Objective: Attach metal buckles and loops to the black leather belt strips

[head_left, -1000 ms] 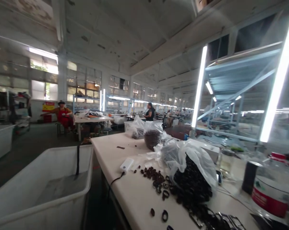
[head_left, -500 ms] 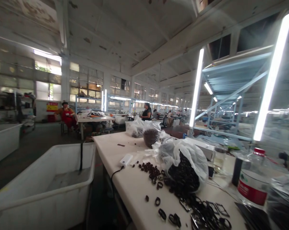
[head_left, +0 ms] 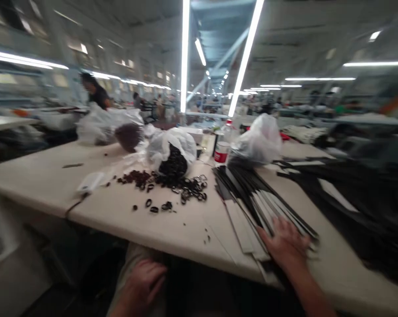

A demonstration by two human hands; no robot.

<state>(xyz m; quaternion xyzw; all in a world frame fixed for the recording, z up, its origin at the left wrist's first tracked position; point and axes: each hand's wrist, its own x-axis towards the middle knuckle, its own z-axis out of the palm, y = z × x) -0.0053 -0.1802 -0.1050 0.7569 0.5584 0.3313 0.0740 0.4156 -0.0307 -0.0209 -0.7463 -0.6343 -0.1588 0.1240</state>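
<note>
My right hand point(head_left: 286, 244) lies flat, fingers spread, on the near end of a fanned stack of black and white strips point(head_left: 258, 198) on the beige table point(head_left: 172, 220). Below the table edge, my left hand point(head_left: 144, 281) rests on my thigh with loosely curled fingers and nothing in it. A spill of small black rings and buckles point(head_left: 172, 187) lies in front of an open plastic bag point(head_left: 172, 152) full of them.
More plastic bags point(head_left: 258, 141) stand at the back, beside a bottle with a red label point(head_left: 222, 147). A white power bank with a cable point(head_left: 88, 182) lies at the left. Dark strips point(head_left: 357, 193) cover the right side. A person point(head_left: 95, 90) stands far left.
The view has swung right and down from the hall and the white bin to the table in front. Both my hands have come into view.
</note>
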